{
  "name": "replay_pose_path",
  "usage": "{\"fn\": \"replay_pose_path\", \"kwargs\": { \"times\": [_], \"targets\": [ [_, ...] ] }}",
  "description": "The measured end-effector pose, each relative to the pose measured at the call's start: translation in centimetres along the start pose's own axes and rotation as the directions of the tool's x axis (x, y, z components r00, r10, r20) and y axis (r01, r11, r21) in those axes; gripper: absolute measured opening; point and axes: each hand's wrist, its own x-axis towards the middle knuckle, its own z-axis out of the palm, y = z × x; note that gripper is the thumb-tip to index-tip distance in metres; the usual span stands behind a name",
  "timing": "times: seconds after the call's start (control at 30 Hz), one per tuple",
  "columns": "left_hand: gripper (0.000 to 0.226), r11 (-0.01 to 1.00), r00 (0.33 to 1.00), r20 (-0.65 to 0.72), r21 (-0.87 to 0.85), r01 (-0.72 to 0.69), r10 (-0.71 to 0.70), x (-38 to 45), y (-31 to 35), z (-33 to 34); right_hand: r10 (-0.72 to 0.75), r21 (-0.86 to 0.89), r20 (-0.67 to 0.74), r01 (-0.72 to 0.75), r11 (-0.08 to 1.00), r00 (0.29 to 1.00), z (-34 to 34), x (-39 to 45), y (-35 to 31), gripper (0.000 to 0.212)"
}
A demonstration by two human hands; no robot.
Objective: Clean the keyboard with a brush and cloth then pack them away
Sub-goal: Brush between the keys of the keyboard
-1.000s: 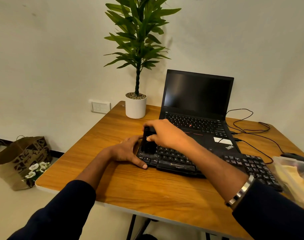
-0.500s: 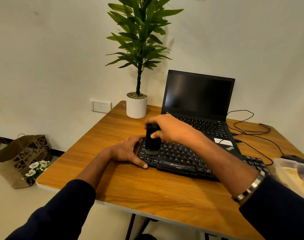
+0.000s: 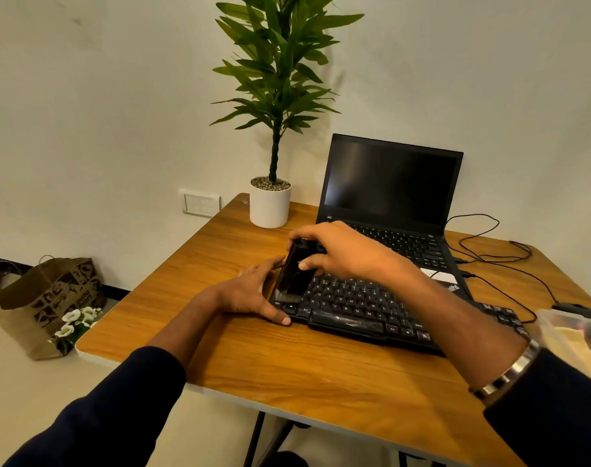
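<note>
Head view: my left hand (image 3: 250,293) lies flat on the wooden table (image 3: 321,369), fingers straight, thumb against the left end of the black Zebronics keyboard (image 3: 365,315). My right hand (image 3: 341,252) reaches across, fingers curled round a black brush (image 3: 292,271) held upright, bristles touching the leftmost keys. At the right edge a clear plastic container (image 3: 577,332) is cut off, its yellowish contents blurred. Behind stand an open laptop (image 3: 392,183) and a white potted plant (image 3: 270,203).
</note>
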Motion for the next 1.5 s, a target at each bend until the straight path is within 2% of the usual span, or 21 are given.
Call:
{"fn": "replay_pose_path", "kwargs": {
  "times": [0.07, 0.13, 0.27, 0.33, 0.4, 0.47, 0.63, 0.83, 0.9, 0.97, 1.1, 1.2, 1.3, 1.5],
  "targets": [
    [0.125, 1.0, 1.0, -0.014, 0.011, -0.012, 0.012, -0.1, 0.1, 0.1, 0.001, 0.056, -0.081, 0.003, 0.998, 0.997, 1.1, -0.1, -0.4, 0.037],
    [0.125, 1.0, 1.0, -0.024, 0.025, -0.016, 0.017, -0.3, 0.2, 0.2, 0.005, 0.025, -0.115, -0.003, 1.0, 0.993, 2.6, -0.2, -0.3, 0.039],
    [0.138, 0.999, 1.0, -0.002, 0.038, 0.01, -0.01, -0.4, 0.4, 0.1, 0.152, 0.004, -0.009, -0.152, 0.988, 0.988, 1.6, -0.6, 0.6, 0.037],
    [0.142, 1.0, 1.0, 0.005, 0.029, 0.009, -0.009, -0.4, 0.3, 0.0, 0.207, -0.088, 0.059, -0.202, 0.975, 0.976, -0.2, -0.9, 0.9, 0.041],
    [0.146, 1.0, 1.0, 0.004, 0.027, 0.006, -0.006, -0.4, 0.2, 0.0, 0.213, -0.152, 0.071, -0.2, 0.968, 0.975, -1.5, -1.2, 0.9, 0.041],
    [0.146, 1.0, 1.0, 0.005, 0.023, 0.004, -0.004, -0.3, 0.2, 0.0, 0.214, -0.124, 0.065, -0.205, 0.971, 0.975, -1.5, -1.3, 0.4, 0.043],
    [0.136, 0.999, 1.0, -0.011, 0.035, 0.012, -0.011, -0.4, 0.3, 0.2, 0.148, -0.171, 0.068, -0.134, 0.976, 0.987, 0.8, -0.4, -1.5, 0.047],
    [0.122, 0.999, 1.0, -0.022, 0.043, -0.007, 0.008, -0.3, 0.2, 0.1, 0.11, 0.033, -0.027, -0.109, 0.993, 0.994, 1.6, 0.2, -2.1, 0.047],
    [0.124, 0.999, 1.0, -0.018, 0.044, -0.002, 0.003, -0.3, 0.2, 0.2, 0.109, 0.122, -0.076, -0.1, 0.988, 0.991, 1.8, 0.1, -1.9, 0.044],
    [0.129, 0.999, 1.0, -0.018, 0.04, 0.016, -0.015, -0.5, 0.2, 0.1, 0.111, 0.132, -0.09, -0.099, 0.986, 0.99, 2.2, 0.0, -1.6, 0.043],
    [0.135, 0.999, 1.0, -0.004, 0.043, 0.014, -0.013, -0.5, 0.5, 0.1, 0.164, 0.079, -0.008, -0.163, 0.983, 0.986, 2.2, -0.3, -0.6, 0.043],
    [0.141, 0.999, 1.0, 0.012, 0.03, 0.017, -0.018, -0.5, 0.6, 0.0, 0.206, -0.103, 0.063, -0.199, 0.975, 0.977, 0.4, -1.0, -0.1, 0.039],
    [0.146, 0.999, 1.0, 0.005, 0.023, 0.026, -0.026, -0.4, 0.4, -0.1, 0.25, -0.276, 0.077, -0.22, 0.936, 0.965, -1.2, -1.7, -0.2, 0.04],
    [0.145, 0.999, 1.0, -0.003, 0.023, 0.029, -0.029, -0.3, 0.3, 0.1, 0.202, -0.184, 0.069, -0.186, 0.965, 0.977, 0.3, -1.5, -1.3, 0.044]
  ]
}}
